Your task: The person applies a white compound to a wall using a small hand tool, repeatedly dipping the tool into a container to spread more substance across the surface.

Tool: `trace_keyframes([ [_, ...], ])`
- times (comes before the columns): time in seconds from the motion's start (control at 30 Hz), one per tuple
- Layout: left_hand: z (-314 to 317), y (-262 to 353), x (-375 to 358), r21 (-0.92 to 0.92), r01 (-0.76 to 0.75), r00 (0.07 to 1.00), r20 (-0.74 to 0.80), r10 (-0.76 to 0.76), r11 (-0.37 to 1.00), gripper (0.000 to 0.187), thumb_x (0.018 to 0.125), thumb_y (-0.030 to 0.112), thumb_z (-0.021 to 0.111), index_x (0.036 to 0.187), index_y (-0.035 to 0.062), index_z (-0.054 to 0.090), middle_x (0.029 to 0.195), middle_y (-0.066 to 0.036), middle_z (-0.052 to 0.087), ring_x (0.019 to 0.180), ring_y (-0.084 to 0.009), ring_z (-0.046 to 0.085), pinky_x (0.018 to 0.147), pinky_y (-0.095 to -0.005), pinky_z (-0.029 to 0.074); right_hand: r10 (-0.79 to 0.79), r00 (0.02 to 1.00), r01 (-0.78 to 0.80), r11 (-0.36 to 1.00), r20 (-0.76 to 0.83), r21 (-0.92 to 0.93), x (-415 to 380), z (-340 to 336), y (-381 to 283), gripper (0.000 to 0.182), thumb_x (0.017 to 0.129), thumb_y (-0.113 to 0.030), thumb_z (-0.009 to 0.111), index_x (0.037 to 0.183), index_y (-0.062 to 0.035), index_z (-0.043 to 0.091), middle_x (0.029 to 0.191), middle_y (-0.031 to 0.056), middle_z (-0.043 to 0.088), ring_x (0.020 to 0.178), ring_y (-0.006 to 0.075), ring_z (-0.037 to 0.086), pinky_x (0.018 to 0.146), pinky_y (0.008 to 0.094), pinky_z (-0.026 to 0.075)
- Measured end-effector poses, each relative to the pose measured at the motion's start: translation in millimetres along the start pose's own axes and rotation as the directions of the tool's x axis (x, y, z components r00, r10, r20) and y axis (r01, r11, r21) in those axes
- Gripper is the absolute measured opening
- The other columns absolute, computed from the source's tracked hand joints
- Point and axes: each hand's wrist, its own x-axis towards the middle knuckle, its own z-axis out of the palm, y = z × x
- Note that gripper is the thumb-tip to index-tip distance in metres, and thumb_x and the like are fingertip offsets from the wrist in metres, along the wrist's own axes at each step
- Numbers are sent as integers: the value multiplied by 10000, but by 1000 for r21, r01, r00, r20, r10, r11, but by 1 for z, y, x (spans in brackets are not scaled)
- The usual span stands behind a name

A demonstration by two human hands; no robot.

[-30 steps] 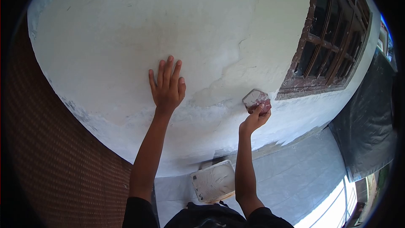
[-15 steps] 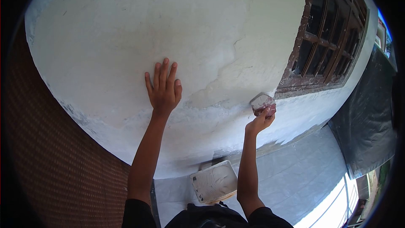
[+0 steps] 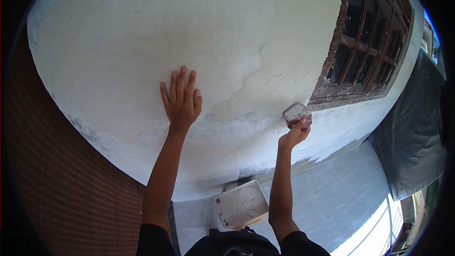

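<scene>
My right hand [image 3: 295,134] grips a paintbrush [image 3: 298,114] by its dark red, paint-spotted lower part. The brush's broad whitish end is against the wall [image 3: 227,42], just below the lower left corner of the window frame [image 3: 327,98]. Flat on the wall to the left, my left hand [image 3: 182,96] has its fingers spread and holds nothing. Patches of pale cream and white cover the wall, with an uneven edge between the two hands. Below sits a rectangular paint tray [image 3: 241,204] with thick whitish paint inside.
A brown woven panel [image 3: 80,194] borders the wall on the left. Grey sheeting [image 3: 327,185] covers the ground, and a dark tarp [image 3: 410,128] hangs at the right. The window has dark panes and paint smears on its brown wood.
The paintbrush and my right hand have shifted very slightly right. My left hand appears a little farther left in view, still flat on the wall.
</scene>
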Motion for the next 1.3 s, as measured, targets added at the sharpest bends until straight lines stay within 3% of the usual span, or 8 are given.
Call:
trace_keyframes([
  [0.2, 0, -1, 0, -14, -5, 1000, -10, 5, 1000, 465, 956, 229, 418, 1410, 137, 460, 1482, -86, 420, 1395, -286, 348, 1149, -539, 138, -73, 845, 78, 997, 530, 13, -51, 15, 3, 281, 982, -137, 558, 1209, 5, 475, 1195, 107, 550, 1083, 164, 516, 953, 307, 410],
  [0.4, -1, 0, 1, -10, -2, 1000, -1, 2, 1000, 456, 958, 234, 416, 1400, 135, 472, 1474, -87, 431, 1389, -289, 357, 1147, -540, 144, -209, 739, 364, 923, 641, -120, -62, 29, 7, 242, 978, -110, 552, 1184, -1, 486, 1074, 69, 546, 975, 135, 515, 857, 285, 455],
  [0.53, 0, -1, 0, -8, 1, 1000, 0, -1, 1000, 455, 961, 236, 414, 1401, 135, 472, 1475, -87, 430, 1388, -290, 356, 1147, -540, 142, -93, 896, 90, 996, 434, 28, -58, 32, -4, 252, 976, -131, 559, 1179, -3, 482, 1067, 72, 545, 954, 124, 518, 831, 271, 462],
  [0.73, 0, 1, -1, -15, -4, 1000, 0, 4, 1000, 453, 964, 240, 413, 1400, 134, 472, 1476, -85, 430, 1388, -289, 357, 1149, -538, 140, -188, 734, 360, 923, 653, -139, -56, 18, 22, 269, 977, -135, 551, 1195, -1, 469, 1074, 79, 545, 969, 136, 521, 851, 270, 449],
  [0.83, 0, -2, 1, -5, 0, 1000, -1, 0, 1000, 452, 962, 238, 418, 1399, 135, 473, 1477, -86, 428, 1390, -287, 354, 1149, -538, 140, -105, 920, 96, 994, 379, 43, -57, 32, -2, 274, 981, -160, 558, 1187, -5, 469, 1086, 85, 542, 943, 128, 530, 830, 273, 460],
  [1.07, -1, 0, -1, -12, -1, 1000, 2, 2, 1000, 451, 964, 239, 418, 1399, 137, 472, 1479, -86, 426, 1392, -283, 353, 1151, -535, 140, -380, 609, 673, 711, 696, -201, -56, 21, 16, 297, 963, -107, 570, 1221, -4, 466, 1131, 120, 532, 1019, 155, 514, 848, 287, 453],
  [1.13, 0, -1, 1, -1, -5, 1000, -11, 5, 1000, 450, 964, 239, 417, 1399, 137, 473, 1480, -85, 426, 1393, -283, 352, 1152, -533, 140, -144, 937, 169, 984, 318, -54, -48, 28, 1, 298, 981, -145, 554, 1226, -5, 459, 1147, 127, 534, 1014, 175, 531, 842, 303, 469],
  [1.3, -1, 0, 2, 1, -2, 1000, -12, 2, 1000, 446, 964, 231, 416, 1395, 135, 478, 1472, -85, 434, 1387, -284, 359, 1151, -530, 146, -243, 880, 257, 966, 407, 23, -37, 19, -1, 297, 985, -162, 559, 1211, 1, 455, 1102, 93, 542, 982, 156, 525, 850, 286, 457],
])
